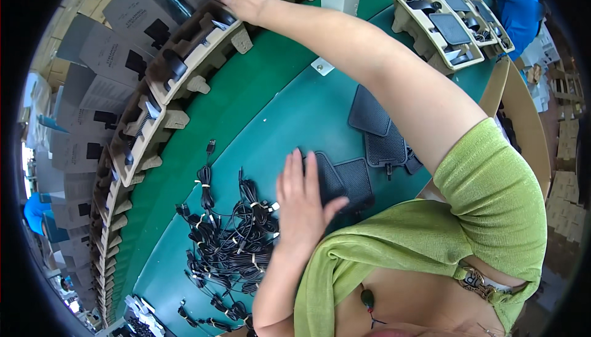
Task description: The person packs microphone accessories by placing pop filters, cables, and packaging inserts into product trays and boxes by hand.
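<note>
My left hand (300,198) hovers or rests palm down with its fingers spread, between a heap of bundled black cables (231,238) and some flat black mesh panels (354,180). Its fingertips overlap the edge of one panel; whether they touch it I cannot tell. Stretched far forward, my right hand (249,1) is open over the row of beige moulded trays (206,53), fingers apart. No object shows in either hand. The trays hold black parts, one a round piece (174,64). More mesh panels (370,110) lie beside my right forearm.
Printed grey box lids (132,16) stand behind the tray row. A white post (342,10) is bolted to the green table (277,115). Filled beige trays (437,23) are stacked at the far right, near a person in blue (517,13). An open carton (523,109) stands at my right.
</note>
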`<control>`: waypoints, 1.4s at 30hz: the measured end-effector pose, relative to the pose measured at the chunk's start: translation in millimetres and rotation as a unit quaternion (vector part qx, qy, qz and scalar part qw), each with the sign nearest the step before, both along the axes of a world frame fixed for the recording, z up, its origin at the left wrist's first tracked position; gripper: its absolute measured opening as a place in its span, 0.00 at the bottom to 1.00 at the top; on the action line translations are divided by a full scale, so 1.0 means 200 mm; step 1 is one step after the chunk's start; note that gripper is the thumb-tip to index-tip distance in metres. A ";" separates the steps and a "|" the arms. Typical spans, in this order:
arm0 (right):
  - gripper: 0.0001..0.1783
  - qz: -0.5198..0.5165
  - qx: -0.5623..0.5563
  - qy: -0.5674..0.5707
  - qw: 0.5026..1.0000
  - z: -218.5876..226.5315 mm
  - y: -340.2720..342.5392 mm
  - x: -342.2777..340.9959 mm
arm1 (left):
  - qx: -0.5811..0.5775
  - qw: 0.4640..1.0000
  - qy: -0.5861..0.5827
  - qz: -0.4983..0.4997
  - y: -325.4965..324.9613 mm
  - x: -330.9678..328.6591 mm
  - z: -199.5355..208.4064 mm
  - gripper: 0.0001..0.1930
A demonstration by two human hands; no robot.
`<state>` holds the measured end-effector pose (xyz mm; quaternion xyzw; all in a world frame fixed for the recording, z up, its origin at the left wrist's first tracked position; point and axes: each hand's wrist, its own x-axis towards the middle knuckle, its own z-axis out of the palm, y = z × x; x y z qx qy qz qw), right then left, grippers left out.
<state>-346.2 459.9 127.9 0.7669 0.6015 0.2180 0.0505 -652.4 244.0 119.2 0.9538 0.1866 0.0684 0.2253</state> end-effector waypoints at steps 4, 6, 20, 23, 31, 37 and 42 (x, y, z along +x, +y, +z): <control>0.19 0.220 0.194 0.004 0.956 -0.02 -0.23 -0.24 | 0.004 1.000 0.013 0.026 -0.09 -0.12 -0.17 0.48; 0.13 0.348 0.119 0.212 0.906 -0.03 -0.44 -0.45 | 0.011 1.000 -0.020 0.021 -0.07 -0.19 -0.22 0.43; 0.15 0.356 -0.155 0.550 0.740 0.09 -0.82 -0.63 | 0.090 0.956 -0.190 0.206 0.04 -0.33 0.12 0.23; 0.12 0.223 0.035 0.666 0.711 0.13 -0.51 -0.49 | -0.333 0.934 -0.117 0.049 0.03 -0.52 0.10 0.16; 0.20 -0.088 0.323 0.611 0.717 0.09 0.14 -0.20 | -0.507 0.858 -0.073 -0.049 -0.04 -0.58 0.14 0.11; 0.23 -0.115 0.187 0.533 0.817 0.09 0.27 -0.19 | -0.590 0.715 -0.361 0.101 -0.19 -0.86 0.11 0.12; 0.17 -0.044 0.014 0.242 0.969 0.06 0.25 -0.27 | -0.532 0.817 -0.171 -0.144 -0.02 -0.72 0.17 0.13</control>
